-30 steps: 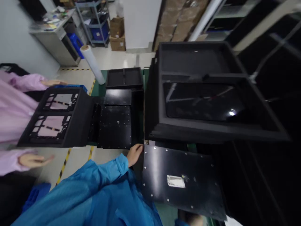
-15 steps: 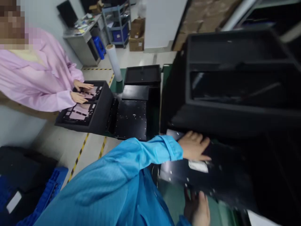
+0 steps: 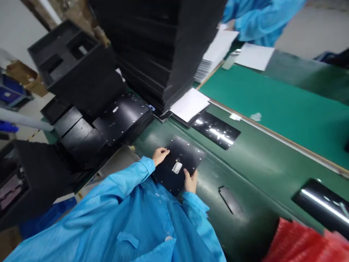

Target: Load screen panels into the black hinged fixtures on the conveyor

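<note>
A flat black panel (image 3: 177, 154) with small bright dots along its edges and a white label (image 3: 177, 167) is held in front of my body, above the green work surface. My left hand (image 3: 160, 155) grips its left edge, fingers closed. On the opposite edge, my right hand (image 3: 191, 181) holds it with the thumb on top; the other fingers are partly hidden. To the left lies a stack topped by a similar black panel (image 3: 124, 114). A small dark flat piece (image 3: 230, 200) rests on the surface to the right of my right hand.
Tall stacked black trays (image 3: 171, 54) rise beyond the panel. White sheets (image 3: 191, 103) and a glossy black panel (image 3: 216, 129) lie right of them. Another dark glossy panel (image 3: 324, 207) and red wrapping (image 3: 300, 242) are at right. A co-worker's blue sleeve (image 3: 269, 18) shows at the top.
The view has swung to the right. My hands have moved from the panel stack beside the black trays to in front of my body, now holding a black panel between them.
</note>
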Tool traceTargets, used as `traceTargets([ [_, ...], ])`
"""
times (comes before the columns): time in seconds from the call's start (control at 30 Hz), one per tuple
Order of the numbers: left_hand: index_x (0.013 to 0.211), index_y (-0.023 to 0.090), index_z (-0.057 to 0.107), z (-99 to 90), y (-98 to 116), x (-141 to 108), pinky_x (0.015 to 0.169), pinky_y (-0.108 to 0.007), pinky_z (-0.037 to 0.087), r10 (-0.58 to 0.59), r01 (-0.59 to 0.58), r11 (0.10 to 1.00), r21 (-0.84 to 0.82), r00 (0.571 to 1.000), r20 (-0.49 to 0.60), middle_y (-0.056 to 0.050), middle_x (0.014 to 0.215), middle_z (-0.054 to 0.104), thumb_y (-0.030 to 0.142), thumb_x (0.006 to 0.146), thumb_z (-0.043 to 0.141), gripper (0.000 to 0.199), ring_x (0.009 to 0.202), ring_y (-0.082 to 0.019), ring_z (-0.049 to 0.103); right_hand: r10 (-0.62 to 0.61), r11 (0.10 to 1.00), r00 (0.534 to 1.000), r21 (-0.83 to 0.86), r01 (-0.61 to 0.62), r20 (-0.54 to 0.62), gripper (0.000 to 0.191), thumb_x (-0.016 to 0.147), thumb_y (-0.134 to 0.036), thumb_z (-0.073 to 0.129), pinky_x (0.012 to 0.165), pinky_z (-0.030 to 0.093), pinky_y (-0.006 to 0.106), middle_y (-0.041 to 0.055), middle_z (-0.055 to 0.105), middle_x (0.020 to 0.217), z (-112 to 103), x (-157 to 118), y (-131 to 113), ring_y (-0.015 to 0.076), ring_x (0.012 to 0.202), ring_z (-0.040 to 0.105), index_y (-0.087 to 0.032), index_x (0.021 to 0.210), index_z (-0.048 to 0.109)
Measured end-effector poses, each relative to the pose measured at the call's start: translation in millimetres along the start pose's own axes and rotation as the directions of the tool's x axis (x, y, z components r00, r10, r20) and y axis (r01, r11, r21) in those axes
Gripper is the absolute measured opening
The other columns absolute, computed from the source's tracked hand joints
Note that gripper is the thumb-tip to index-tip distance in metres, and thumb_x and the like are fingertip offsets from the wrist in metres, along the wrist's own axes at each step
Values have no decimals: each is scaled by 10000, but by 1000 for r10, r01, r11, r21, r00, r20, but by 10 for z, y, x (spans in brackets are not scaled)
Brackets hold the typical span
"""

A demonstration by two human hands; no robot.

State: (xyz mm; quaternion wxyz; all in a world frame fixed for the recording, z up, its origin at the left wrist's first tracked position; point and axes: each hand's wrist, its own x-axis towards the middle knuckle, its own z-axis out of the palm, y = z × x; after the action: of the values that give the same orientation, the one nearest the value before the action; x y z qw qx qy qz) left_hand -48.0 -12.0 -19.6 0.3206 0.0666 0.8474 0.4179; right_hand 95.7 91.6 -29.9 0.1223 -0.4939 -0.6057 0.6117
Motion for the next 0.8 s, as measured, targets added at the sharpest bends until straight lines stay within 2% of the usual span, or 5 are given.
traceTargets([
  [0.23, 1210, 172, 580, 375, 80, -118, 1125, -442, 228, 146, -183, 955, 234, 975, 168, -127, 1414, 425, 306, 731, 656, 503, 1344, -296, 323, -150, 970, 985, -207, 129, -89, 820, 631, -654, 559, 1003, 357, 490, 201, 495, 1299, -926, 262, 204, 332, 1219, 445, -107, 1239, 490],
  [0.33, 1415, 165, 351, 685, 82, -309, 1104, -608, 71, 151, -306, 833, 461, 927, 343, -167, 1531, 146, 454, 668, 710, 878, 1410, -382, 49, -330, 771, 914, -626, 118, -235, 925, 650, -724, 527, 957, 330, 595, 250, 391, 1371, -1688, 300, 486, 408, 1252, 357, -93, 1319, 427],
  [0.43, 1474, 100, 160, 1022, 59, -410, 1038, -696, 5, 95, -374, 639, 672, 905, 415, -254, 1517, -13, 568, 589, 741, 1158, 1373, -466, -79, -407, 536, 907, -832, 142, -108, 733, 770, -678, 409, 883, 363, 618, 246, 466, 1287, -2141, 328, 750, 424, 1157, 423, -112, 1218, 535],
  [0.6, 1473, 55, 104, 1287, 42, -466, 1033, -696, -20, 89, -405, 530, 745, 901, 426, -304, 1495, -43, 593, 557, 748, 1243, 1349, -503, -95, -303, 303, 893, -855, 422, 333, 473, 850, -416, 455, 824, 458, 439, 213, 577, 1085, -1803, 353, 703, 318, 956, 541, -81, 1163, 572],
  [0.8, 1468, 26, 88, 1287, 107, -499, 1054, -670, -5, 51, -401, 538, 741, 893, 447, -307, 1490, -64, 518, 569, 760, 1226, 1347, -496, -103, -126, 171, 859, -842, 512, 497, 418, 881, -344, 480, 788, 482, 361, 201, 547, 1197, -1401, 412, 415, 289, 1020, 547, -100, 1220, 517],
])
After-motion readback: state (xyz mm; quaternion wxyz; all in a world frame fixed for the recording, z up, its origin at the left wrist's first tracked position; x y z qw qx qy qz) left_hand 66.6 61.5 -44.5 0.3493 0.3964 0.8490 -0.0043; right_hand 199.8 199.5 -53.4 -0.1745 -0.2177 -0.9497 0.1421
